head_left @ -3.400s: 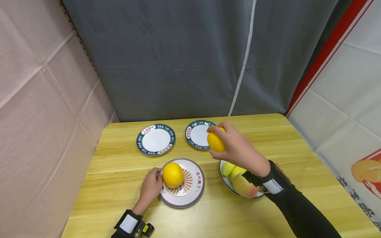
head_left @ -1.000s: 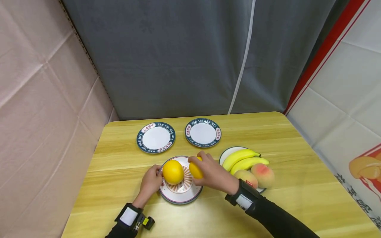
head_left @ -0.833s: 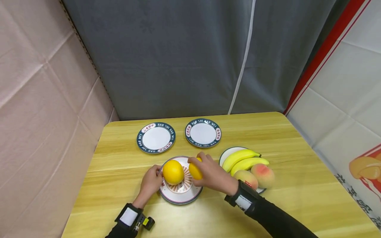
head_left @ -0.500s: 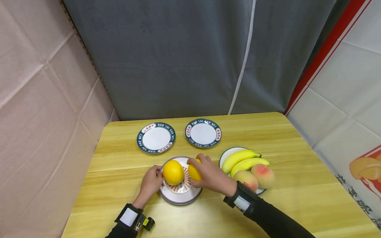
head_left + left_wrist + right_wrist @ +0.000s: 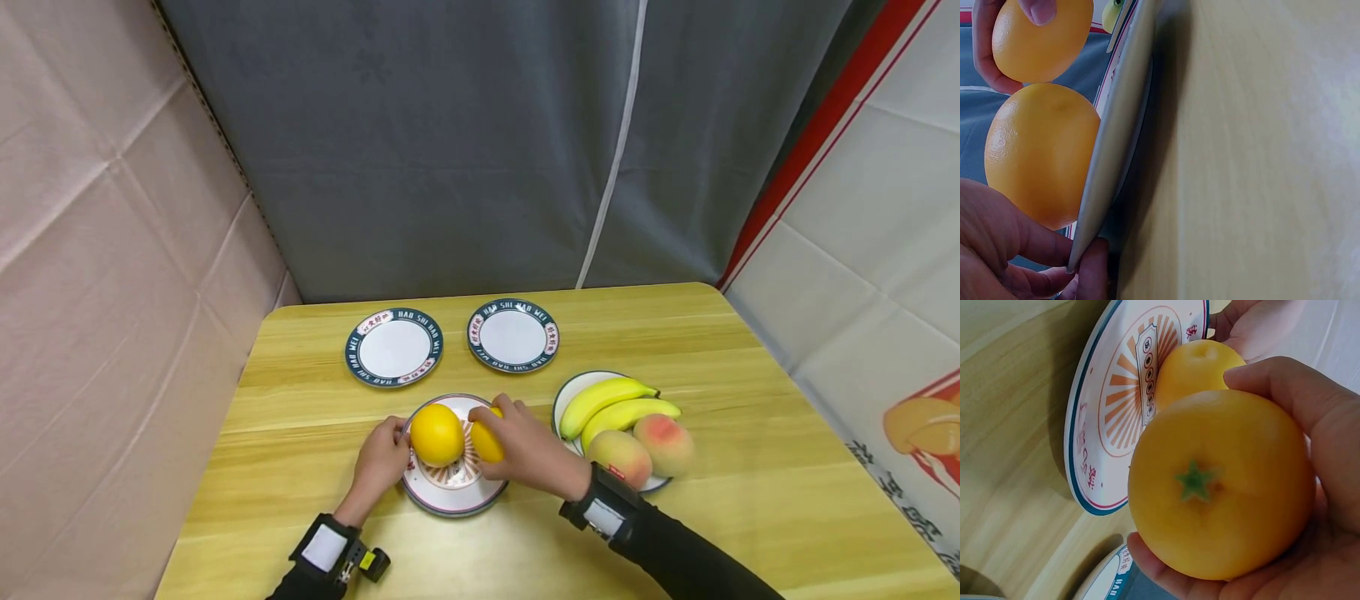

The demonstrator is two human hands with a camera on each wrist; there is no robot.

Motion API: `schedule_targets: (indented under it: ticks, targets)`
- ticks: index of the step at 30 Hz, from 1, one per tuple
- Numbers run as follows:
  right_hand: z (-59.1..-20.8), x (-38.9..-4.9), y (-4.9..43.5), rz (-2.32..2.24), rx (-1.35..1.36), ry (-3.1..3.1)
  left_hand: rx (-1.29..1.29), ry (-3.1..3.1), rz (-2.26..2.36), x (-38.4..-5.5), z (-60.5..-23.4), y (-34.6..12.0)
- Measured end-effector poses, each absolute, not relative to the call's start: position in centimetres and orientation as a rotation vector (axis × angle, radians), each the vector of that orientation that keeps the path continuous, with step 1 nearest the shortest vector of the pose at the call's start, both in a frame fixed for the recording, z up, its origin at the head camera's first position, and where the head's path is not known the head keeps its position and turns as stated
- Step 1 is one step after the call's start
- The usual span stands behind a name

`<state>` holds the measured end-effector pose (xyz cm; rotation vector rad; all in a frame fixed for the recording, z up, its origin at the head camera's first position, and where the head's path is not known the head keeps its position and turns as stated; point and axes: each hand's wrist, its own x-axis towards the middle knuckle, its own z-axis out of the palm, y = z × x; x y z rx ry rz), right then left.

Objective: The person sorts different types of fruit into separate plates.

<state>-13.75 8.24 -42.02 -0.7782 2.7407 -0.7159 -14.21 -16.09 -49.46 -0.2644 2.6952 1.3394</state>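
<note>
The right hand (image 5: 528,450) was clamped round an orange (image 5: 487,437), thumb and fingers curled about its sides, and held it over the right part of the sunburst plate (image 5: 454,502); whether the fruit touched that plate, I could not tell. A green star (image 5: 1195,481) marked the skin of this orange. A second orange (image 5: 437,435) sat on the left part of the sunburst plate, and the left hand (image 5: 381,457) pinched the plate's left rim between thumb and fingers. Right of the sunburst plate stood a fruit dish (image 5: 577,385) with bananas (image 5: 618,406) at its far side and two peaches (image 5: 665,446) at its near side. Beyond the sunburst plate lay two dark-rimmed plates (image 5: 393,348), side by side. The wooden table (image 5: 285,442) spread beneath it all, and a grey curtain (image 5: 450,158) hung behind, farthest from the sunburst plate.
</note>
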Motion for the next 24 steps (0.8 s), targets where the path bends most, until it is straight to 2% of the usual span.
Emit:
schedule_targets:
  ticks: [24]
  targets:
    - [-43.5, -13.3, 7.5, -0.716, -0.746, 2.722, -0.238, 2.733, 1.358, -14.1, -49.4, -16.0]
